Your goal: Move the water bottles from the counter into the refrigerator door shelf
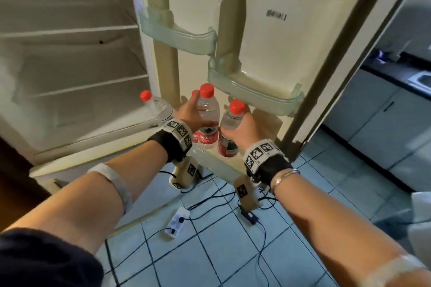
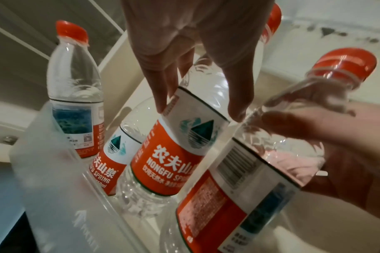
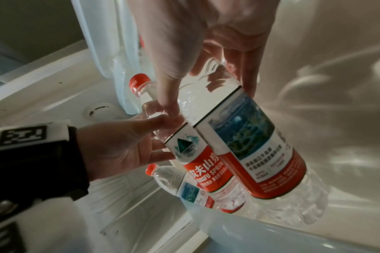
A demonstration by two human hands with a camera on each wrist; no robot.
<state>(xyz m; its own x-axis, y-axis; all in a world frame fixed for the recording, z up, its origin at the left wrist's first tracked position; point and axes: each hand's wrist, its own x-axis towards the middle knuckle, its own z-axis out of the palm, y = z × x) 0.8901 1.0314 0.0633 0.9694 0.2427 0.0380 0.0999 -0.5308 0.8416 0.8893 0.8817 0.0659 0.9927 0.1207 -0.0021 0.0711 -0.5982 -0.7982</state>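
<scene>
Several clear water bottles with red caps and red labels stand in the bottom door shelf [image 1: 217, 163] of the open refrigerator. My left hand [image 1: 193, 109] grips the upper body of one bottle [image 1: 208, 112], whose base sits inside the shelf [image 2: 54, 188]. My right hand [image 1: 242, 128] grips a second bottle [image 1: 231, 128] just to its right, slightly tilted, with its base down at the shelf. In the left wrist view my fingers [image 2: 160, 95] lie on the label of the held bottle [image 2: 180, 150]. A free bottle [image 1: 158, 106] stands at the left end, and another [image 2: 113, 154] stands behind.
Two empty clear door shelves [image 1: 179, 35] [image 1: 256, 91] hang higher on the door. The refrigerator's white shelves [image 1: 70, 30] to the left are bare. A power strip [image 1: 176, 220] and black cables lie on the blue tiled floor. Grey kitchen cabinets [image 1: 382, 114] stand at right.
</scene>
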